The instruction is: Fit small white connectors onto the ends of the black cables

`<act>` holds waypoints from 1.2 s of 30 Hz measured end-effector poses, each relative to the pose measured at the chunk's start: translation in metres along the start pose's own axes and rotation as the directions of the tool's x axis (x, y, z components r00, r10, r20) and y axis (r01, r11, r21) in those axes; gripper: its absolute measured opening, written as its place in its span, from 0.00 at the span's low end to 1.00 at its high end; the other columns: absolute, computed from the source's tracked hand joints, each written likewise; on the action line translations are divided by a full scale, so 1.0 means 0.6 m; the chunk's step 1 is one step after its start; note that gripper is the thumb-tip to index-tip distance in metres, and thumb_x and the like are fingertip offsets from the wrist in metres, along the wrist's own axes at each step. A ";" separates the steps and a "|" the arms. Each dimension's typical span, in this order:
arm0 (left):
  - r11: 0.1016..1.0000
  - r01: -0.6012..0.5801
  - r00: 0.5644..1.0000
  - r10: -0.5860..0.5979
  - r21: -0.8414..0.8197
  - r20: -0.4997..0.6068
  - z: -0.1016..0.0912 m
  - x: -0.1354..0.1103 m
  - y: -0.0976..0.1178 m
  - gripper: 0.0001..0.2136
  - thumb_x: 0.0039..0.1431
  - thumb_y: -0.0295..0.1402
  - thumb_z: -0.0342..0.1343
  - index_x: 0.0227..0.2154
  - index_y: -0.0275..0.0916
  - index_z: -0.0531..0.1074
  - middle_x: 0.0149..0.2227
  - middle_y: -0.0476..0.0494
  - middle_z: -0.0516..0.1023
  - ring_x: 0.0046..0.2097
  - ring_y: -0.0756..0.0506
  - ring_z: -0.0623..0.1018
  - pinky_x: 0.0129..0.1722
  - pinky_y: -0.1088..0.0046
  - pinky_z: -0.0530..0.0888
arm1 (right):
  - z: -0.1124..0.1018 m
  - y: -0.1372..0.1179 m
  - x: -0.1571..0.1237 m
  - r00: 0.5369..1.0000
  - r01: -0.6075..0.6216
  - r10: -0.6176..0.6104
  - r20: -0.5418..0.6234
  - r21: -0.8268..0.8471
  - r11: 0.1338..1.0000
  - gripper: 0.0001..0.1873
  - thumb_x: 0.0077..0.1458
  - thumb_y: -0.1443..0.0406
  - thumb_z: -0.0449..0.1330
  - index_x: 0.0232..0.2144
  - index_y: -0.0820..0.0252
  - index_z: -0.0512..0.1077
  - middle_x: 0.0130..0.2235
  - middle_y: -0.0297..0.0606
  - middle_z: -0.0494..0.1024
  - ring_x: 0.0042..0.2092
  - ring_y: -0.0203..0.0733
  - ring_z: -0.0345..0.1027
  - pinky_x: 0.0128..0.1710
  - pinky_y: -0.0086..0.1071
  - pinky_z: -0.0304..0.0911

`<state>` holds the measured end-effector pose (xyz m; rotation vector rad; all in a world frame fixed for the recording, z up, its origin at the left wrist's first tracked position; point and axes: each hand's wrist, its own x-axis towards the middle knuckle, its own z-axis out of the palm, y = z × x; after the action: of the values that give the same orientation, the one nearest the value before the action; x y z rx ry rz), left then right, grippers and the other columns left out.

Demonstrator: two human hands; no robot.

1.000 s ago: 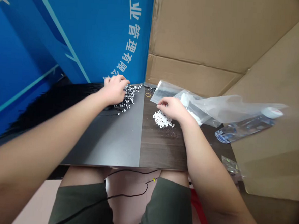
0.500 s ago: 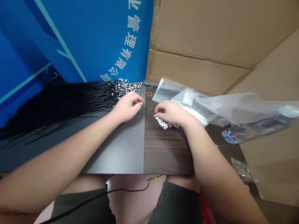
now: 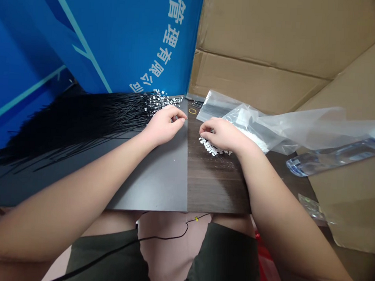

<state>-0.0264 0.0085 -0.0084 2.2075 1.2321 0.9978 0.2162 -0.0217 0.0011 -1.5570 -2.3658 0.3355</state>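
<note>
- left hand (image 3: 163, 124) sits on the grey board (image 3: 153, 185), fingertips (image 3: 184, 118) pinched together right by the ends of the black wires (image 3: 80, 125). can't tell if there's anything in the pinch, the fingers hide it
- those wires fan out across the board to the left, with white tips (image 3: 161, 100) bunched at the far end near the wall. looks like they're spread that way so each end is easy to get at
- right hand (image 3: 221, 134) is over on the dark wood board (image 3: 213, 184), fingers curled down and closed up at the top of a small heap of white pieces (image 3: 212, 147). they're touching or just about, but i can't tell if it's actually gripping one
- the heap sits right between the bag of white pieces (image 3: 249, 133) and the wires, so my guess is it's poured out there to keep it within easy reach
- a bag of black wires (image 3: 216, 106) lies just behind that, with a yellow ring (image 3: 192, 111) beside it near the back corner
- water bottle (image 3: 335, 156) lies off to the right, out of the way
- blue banner (image 3: 117, 38) and cardboard sheets (image 3: 276, 35) stand around the back of the boards, pretty much walling the spot in
</note>
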 end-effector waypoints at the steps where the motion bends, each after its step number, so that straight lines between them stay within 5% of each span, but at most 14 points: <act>1: 1.000 0.007 1.000 -0.007 -0.003 0.000 0.000 0.000 0.000 0.10 0.63 0.35 0.57 0.40 0.39 0.82 0.45 0.43 0.81 0.44 0.44 0.77 0.53 0.62 0.75 | 0.001 0.000 0.000 1.000 0.004 -0.004 0.012 -0.006 1.000 0.06 0.62 0.67 0.63 0.35 0.55 0.80 0.40 0.38 0.81 0.42 0.46 0.72 0.44 0.39 0.63; 15: 1.000 0.025 0.998 -0.024 -0.009 0.054 0.002 -0.001 0.000 0.10 0.62 0.35 0.57 0.39 0.39 0.83 0.44 0.42 0.82 0.42 0.43 0.77 0.49 0.64 0.74 | 0.020 -0.016 0.008 0.999 -0.018 0.022 0.044 -0.102 0.995 0.08 0.63 0.70 0.58 0.33 0.56 0.75 0.40 0.44 0.78 0.45 0.53 0.69 0.49 0.47 0.63; 20: 0.997 0.053 0.994 -0.048 -0.060 0.095 0.008 -0.002 0.002 0.10 0.62 0.35 0.59 0.40 0.39 0.83 0.44 0.42 0.84 0.43 0.44 0.79 0.48 0.65 0.74 | 0.025 -0.026 0.009 0.992 -0.039 0.054 -0.118 0.122 0.992 0.06 0.66 0.67 0.58 0.35 0.57 0.73 0.40 0.42 0.78 0.44 0.49 0.70 0.48 0.42 0.63; 27: 0.895 0.204 0.977 -0.159 -0.396 0.143 0.027 -0.007 0.011 0.14 0.62 0.43 0.61 0.34 0.36 0.82 0.33 0.44 0.83 0.36 0.46 0.77 0.42 0.67 0.72 | 0.044 -0.058 0.017 0.929 -0.083 0.251 -0.273 0.507 0.858 0.05 0.64 0.62 0.59 0.36 0.56 0.72 0.36 0.35 0.77 0.36 0.42 0.67 0.40 0.38 0.62; 33: 0.821 0.219 0.976 -0.188 -0.527 0.112 0.025 -0.010 0.017 0.15 0.57 0.46 0.68 0.32 0.36 0.83 0.33 0.44 0.83 0.36 0.47 0.76 0.41 0.67 0.70 | 0.062 -0.063 0.019 0.896 0.025 0.246 -0.369 0.596 0.802 0.02 0.62 0.64 0.61 0.38 0.55 0.72 0.32 0.31 0.74 0.32 0.40 0.65 0.37 0.37 0.63; 36: 0.769 0.249 0.969 -0.203 -0.589 0.144 0.020 -0.008 0.014 0.16 0.54 0.47 0.70 0.30 0.36 0.82 0.29 0.46 0.80 0.33 0.48 0.74 0.39 0.68 0.69 | 0.061 -0.059 0.017 0.886 0.128 0.150 -0.438 0.543 0.830 0.11 0.62 0.67 0.61 0.46 0.54 0.76 0.33 0.31 0.73 0.33 0.40 0.66 0.39 0.37 0.65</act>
<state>-0.0143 -0.0001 -0.0130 1.5393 0.9399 1.0224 0.1692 -0.0274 -0.0195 -1.1943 -1.6763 0.5336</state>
